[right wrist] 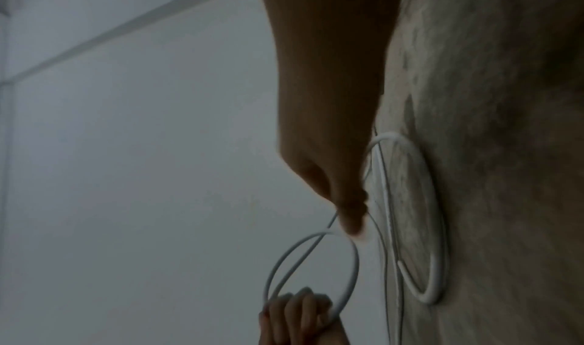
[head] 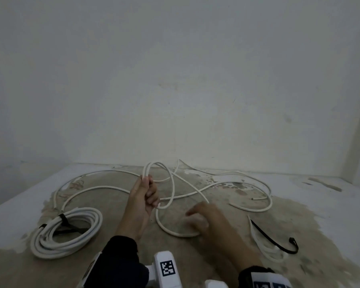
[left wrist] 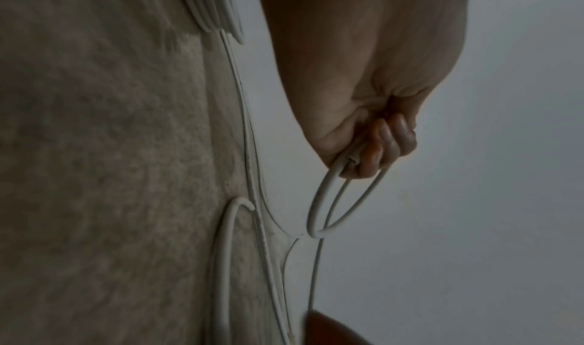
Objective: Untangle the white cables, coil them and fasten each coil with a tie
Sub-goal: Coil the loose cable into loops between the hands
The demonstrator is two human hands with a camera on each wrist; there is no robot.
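One coil point(head: 66, 232) already bundled and tied at the bench's near-left corner. Left hand point(head: 147, 194) clenched round fresh loops of the loose cable point(head: 206, 189), mid-bench; right hand point(head: 197, 220) blurred, grip on the strand impossible to tell. Spare tie point(head: 275, 239) near-right, unused — roughly halfway

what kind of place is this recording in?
Probably a bare, unfinished room, not a workshop. The worn, stained concrete-like surface meets a plain scuffed white wall, and only the loose white cables and a tied white cable coil lie on it.
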